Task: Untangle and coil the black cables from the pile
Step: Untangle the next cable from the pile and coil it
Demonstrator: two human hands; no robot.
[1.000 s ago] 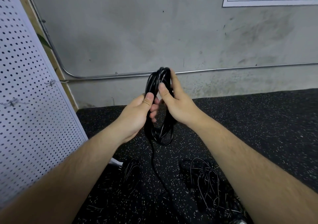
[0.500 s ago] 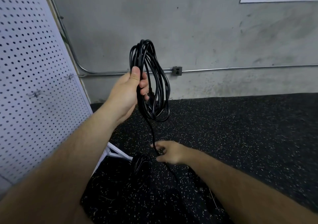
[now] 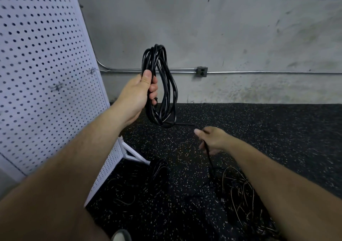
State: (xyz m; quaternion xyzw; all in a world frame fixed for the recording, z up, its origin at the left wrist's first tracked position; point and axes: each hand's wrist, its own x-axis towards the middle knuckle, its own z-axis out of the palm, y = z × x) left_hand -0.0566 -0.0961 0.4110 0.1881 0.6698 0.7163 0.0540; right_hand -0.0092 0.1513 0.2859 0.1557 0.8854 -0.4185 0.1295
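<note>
- We've got our left hand (image 3: pixel 140 90) up in front of the wall, fingers and thumb curled tight round one side of a many-looped coil (image 3: pixel 167 92) of black cable.
- Our right hand (image 3: pixel 214 139) sits lower, fingers closed round the loose strand (image 3: pixel 210 159) that runs from the coil's bottom down to the floor (image 3: pixel 277 129).
- That strand leads into the tangled pile (image 3: pixel 238 194), so by our reckoning this cable is mostly wound, with its tail left to gather.
- A dark bundle (image 3: pixel 160 167) lies by the pegboard (image 3: pixel 46 74) foot; we can't tell whether it's a finished coil.
- The pile looks far from sorted.
- We see no box, bin or tray.
</note>
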